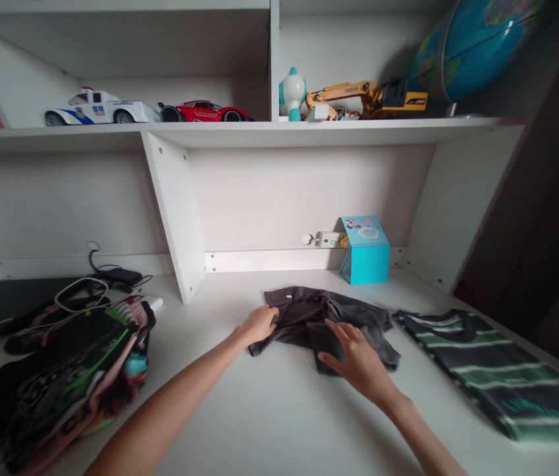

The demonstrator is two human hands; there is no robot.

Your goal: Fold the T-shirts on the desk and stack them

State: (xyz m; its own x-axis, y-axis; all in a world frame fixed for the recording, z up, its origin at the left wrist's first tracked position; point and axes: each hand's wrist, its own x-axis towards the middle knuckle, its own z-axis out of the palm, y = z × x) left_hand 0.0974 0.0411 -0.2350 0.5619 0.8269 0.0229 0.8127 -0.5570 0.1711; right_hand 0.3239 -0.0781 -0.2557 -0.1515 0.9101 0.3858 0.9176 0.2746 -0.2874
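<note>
A crumpled dark grey garment, perhaps shorts, lies on the white desktop in front of me; a small pale label shows near its upper left edge. My left hand is closed on the garment's left edge, its fingertips partly hidden by the cloth. Over the right part of the cloth, my right hand has its fingers stretched and thumb apart, palm down, touching or just above the fabric. To the right, a green, black and white striped shirt is laid flat and folded.
At the left are a heap of colourful clothes, a black laptop and a power adapter with cables. A turquoise desk calendar stands behind the garment. An upright divider supports the shelf of toys and a globe.
</note>
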